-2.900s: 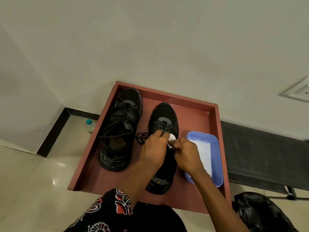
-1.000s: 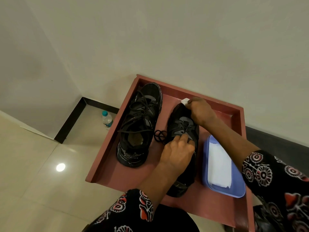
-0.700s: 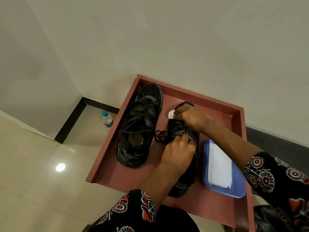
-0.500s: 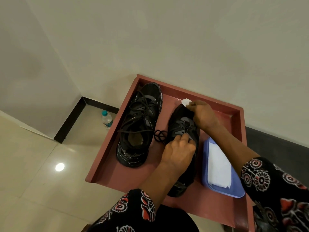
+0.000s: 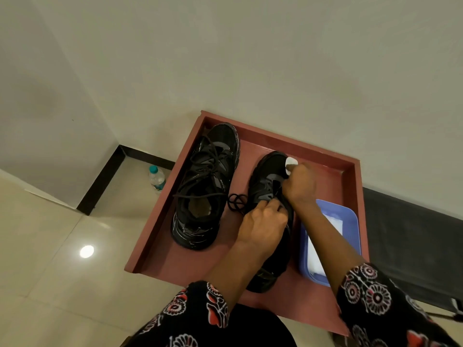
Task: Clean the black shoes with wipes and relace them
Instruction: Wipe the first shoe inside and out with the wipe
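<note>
The right hand (image 5: pixel 299 182) pinches a small white wipe (image 5: pixel 290 163) in its grip and presses it against the toe of the right shoe (image 5: pixel 269 171), on the toe's right side. The left hand (image 5: pixel 261 225) curls over the middle of the same shoe, its fingers closed around the tongue area, though exactly what they clasp is hidden under the hand. A loose black lace (image 5: pixel 235 201) lies coiled just left of this shoe, between the two shoes. The left shoe (image 5: pixel 205 186) stands apart, upright and laced, its laces loose over an open mouth. Both shoes point toward the wall on a red-brown tray (image 5: pixel 160 246) with raised edges. On the tray's right side, just beside the held shoe, a blue tub (image 5: pixel 348 216) holds white wipes (image 5: pixel 333 220), partly crossed by the right forearm. On the tiled floor left of the tray, near the corner, stands a small bottle (image 5: pixel 156 177).
</note>
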